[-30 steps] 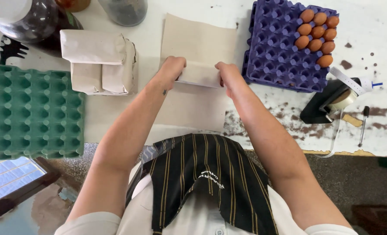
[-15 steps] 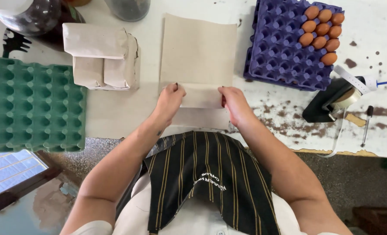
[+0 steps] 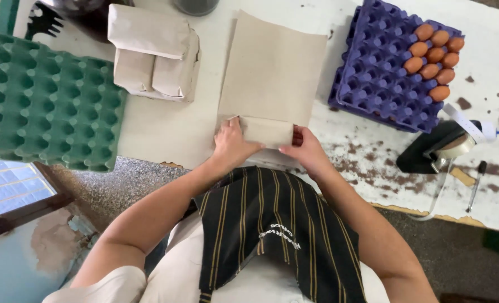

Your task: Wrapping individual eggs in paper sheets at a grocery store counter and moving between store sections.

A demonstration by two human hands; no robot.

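the work in hand is a wrap in brown paper. a brown paper sheet (image 3: 272, 67) lies flat on the white tabletop (image 3: 160, 129), its near edge turned up and over a small block-shaped item, forming a folded roll (image 3: 266, 131) at the edge nearest the person. the item inside is fully covered; its kind cannot be told.

left hand (image 3: 231, 147): grip closed on the left end of the folded roll, thumb on top, fingers pressing the paper down. right hand (image 3: 305, 150): grip closed on the right end of the roll, fingertips tucked against the fold.

surroundings: two finished paper-wrapped parcels (image 3: 154, 53) stand just beyond, to the left of the sheet. an empty green egg tray (image 3: 42, 101) lies at far left. a purple egg tray (image 3: 384, 73) at right carries brown eggs (image 3: 433, 53) in its far corner only. a dark tape dispenser (image 3: 437, 150) and a pen (image 3: 476, 185) sit near the right edge.

judgement: the step appears to be the first roll of the wrap, with most of the sheet not yet used. a further roll away from the body would call for even pressure from both hands, so the fold stays square to the sheet's side edges.
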